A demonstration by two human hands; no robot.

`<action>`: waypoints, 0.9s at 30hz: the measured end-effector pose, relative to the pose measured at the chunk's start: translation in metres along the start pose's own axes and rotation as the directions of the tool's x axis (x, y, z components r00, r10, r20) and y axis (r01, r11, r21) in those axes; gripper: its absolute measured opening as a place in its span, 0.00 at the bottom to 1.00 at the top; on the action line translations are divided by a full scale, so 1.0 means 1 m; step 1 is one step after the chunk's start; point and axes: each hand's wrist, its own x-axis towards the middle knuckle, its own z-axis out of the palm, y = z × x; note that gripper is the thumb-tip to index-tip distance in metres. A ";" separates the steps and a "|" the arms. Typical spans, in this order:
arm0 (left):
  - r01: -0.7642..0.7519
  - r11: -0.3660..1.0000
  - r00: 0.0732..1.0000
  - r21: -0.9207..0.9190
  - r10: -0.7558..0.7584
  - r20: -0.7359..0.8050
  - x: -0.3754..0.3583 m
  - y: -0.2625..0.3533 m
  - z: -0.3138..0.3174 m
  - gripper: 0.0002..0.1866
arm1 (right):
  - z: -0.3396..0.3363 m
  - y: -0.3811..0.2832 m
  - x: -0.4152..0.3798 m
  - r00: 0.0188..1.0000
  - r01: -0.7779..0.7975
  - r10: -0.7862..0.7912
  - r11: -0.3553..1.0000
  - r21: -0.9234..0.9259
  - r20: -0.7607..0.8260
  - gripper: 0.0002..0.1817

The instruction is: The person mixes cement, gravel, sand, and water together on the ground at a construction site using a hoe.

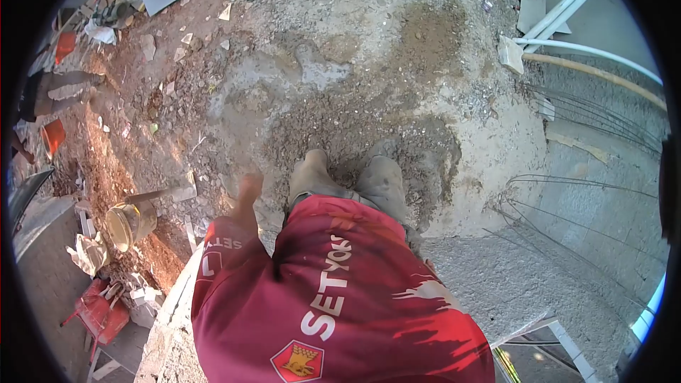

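My left hand hangs at my left side, just past the short sleeve of my dark red shirt. It is small and foreshortened, so how its fingers lie cannot be made out; no object shows in it. Of my right hand at most a sliver of skin appears beside the shirt's right edge, the rest being hidden. My legs in grey trousers stand on damp, dug-up soil. A patch of wet grey mortar lies on the ground ahead.
Left of me are a dirty bucket, a flat-bladed tool, an orange bucket and a red machine or container. Another person's leg shows at far left. White pipes and bent wires edge the right.
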 end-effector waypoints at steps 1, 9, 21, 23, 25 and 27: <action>0.030 0.995 0.998 -0.093 -0.025 0.062 -0.004 0.011 0.008 0.24 | -0.029 -0.008 0.036 0.987 -0.140 0.134 0.988 0.064 0.089 0.11; -0.347 0.938 0.931 -0.004 0.345 0.121 -0.013 0.124 0.033 0.26 | 0.035 -0.095 -0.014 0.841 -0.447 0.419 0.895 0.001 0.343 0.13; -0.073 0.889 0.924 -0.453 -0.110 -0.367 -0.123 0.216 0.071 0.27 | 0.273 -0.308 0.032 0.906 0.010 0.287 0.722 -0.692 0.312 0.15; 0.033 0.894 0.937 -0.447 -0.183 -0.298 -0.158 0.203 0.116 0.24 | 0.296 -0.326 0.034 0.910 0.087 0.258 0.647 -0.757 0.324 0.15; 0.120 0.976 0.965 -0.181 -0.157 -0.209 -0.170 0.161 0.201 0.20 | 0.324 -0.344 0.034 0.916 0.122 0.247 0.583 -0.803 0.318 0.15; 0.107 0.994 0.988 0.039 -0.102 -0.120 -0.197 0.129 0.263 0.18 | 0.375 -0.351 0.025 0.942 -0.044 0.209 0.852 -0.521 0.263 0.14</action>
